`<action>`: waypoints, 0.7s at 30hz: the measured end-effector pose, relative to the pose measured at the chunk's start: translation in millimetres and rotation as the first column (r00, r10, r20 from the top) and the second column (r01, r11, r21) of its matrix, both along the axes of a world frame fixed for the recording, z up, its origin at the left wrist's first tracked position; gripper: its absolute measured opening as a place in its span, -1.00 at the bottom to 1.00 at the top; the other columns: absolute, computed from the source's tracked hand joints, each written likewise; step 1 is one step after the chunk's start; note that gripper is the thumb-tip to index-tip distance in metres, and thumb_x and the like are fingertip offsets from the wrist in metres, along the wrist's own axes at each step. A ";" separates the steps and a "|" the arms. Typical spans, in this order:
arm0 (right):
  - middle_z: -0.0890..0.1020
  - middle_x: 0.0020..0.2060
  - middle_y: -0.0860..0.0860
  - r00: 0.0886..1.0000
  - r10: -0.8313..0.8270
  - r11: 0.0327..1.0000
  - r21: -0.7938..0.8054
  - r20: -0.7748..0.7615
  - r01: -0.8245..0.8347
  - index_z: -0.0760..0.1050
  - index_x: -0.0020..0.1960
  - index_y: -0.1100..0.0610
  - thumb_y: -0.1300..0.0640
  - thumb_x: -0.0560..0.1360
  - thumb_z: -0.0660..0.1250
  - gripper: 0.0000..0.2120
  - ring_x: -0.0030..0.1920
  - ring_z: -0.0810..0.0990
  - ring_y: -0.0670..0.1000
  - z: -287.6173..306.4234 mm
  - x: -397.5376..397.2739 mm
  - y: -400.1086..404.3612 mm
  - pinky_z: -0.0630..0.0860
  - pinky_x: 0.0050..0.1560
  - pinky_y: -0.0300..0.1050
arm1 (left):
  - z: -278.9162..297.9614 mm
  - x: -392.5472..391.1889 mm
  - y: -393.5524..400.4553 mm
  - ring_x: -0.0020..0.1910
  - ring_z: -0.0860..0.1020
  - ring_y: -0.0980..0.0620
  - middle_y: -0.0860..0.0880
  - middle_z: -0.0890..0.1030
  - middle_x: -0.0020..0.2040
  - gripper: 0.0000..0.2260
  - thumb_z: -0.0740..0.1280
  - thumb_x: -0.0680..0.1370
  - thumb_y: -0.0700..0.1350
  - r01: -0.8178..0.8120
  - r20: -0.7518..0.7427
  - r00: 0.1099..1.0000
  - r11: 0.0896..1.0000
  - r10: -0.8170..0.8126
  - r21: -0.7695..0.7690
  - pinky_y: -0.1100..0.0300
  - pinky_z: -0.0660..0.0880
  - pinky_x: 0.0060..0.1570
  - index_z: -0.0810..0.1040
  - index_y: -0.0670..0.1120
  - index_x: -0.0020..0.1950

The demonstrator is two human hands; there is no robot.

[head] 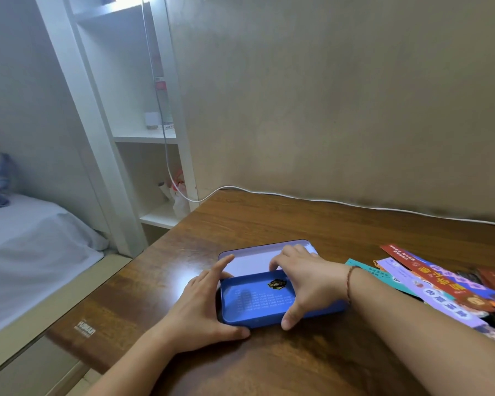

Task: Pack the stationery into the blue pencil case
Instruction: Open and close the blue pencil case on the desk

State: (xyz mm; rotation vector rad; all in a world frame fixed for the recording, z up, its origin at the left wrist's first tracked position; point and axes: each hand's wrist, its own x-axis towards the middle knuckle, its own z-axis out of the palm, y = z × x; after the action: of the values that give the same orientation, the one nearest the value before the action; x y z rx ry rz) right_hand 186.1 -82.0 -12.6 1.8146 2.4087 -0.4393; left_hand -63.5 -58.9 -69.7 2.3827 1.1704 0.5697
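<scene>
On the wooden desk [297, 224], both hands [200, 304] [306, 278] grip the glossy blue pencil case [257, 304], lid raised.

Home bedroom/dorm: bed [26, 247] with white sheet at left, white shelf unit [143, 138] against bare wall, wooden counter [269, 224] beside it, white cable [355, 202] trailing along wall.

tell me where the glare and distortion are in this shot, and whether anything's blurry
Head view: a bright glare patch sits on the wooden table just left of the blue pencil case, and the shelf top is blown out white. Wide-angle distortion bends the shelf posts and table edge. The colourful booklets at right look soft; the left hand and right hand are fairly sharp.
</scene>
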 end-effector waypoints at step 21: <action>0.26 0.12 -0.20 0.965 0.037 0.857 0.504 -0.259 0.103 0.09 0.29 -0.21 -0.40 0.13 0.43 -0.12 0.13 0.28 -0.13 12.2 8.9 -52.8 0.32 0.20 -0.08 | -3.4 0.2 6.7 0.43 0.33 0.12 0.22 0.35 0.45 0.04 0.58 0.19 0.29 0.023 0.054 0.998 0.999 -0.022 -0.026 -0.02 0.34 0.41 0.08 0.26 0.54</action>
State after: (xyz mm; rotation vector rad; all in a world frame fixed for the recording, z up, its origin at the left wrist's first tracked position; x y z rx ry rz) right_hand 195.0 -134.8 -0.4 2.1131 2.8945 -0.0212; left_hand -63.3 -52.2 -73.2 2.3408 1.1201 0.6032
